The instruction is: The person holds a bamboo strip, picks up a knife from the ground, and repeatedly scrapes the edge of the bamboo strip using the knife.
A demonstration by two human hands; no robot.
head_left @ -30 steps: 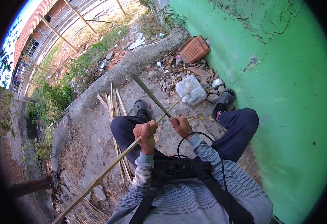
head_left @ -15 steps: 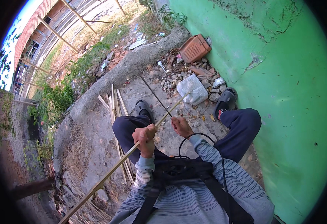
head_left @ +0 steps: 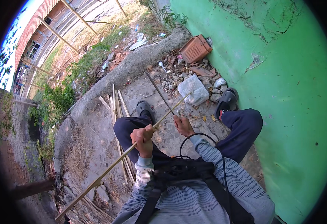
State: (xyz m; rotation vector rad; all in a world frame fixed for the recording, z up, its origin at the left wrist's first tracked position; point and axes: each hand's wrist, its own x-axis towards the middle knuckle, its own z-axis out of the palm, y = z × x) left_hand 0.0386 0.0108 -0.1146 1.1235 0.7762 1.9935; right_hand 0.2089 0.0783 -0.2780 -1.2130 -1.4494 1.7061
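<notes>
Bamboo strip [head_left: 122, 156] we're judging light, springy: our left grip [head_left: 143, 139] is clasping mid-length, our right grip [head_left: 183, 126] a knife [head_left: 159, 92] pointing toward eleven o'clock.

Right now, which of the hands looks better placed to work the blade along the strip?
Probably the right hand: it grips the long dark blade, which crosses the pale strip in this view, while the left hand grips that strip.
</notes>
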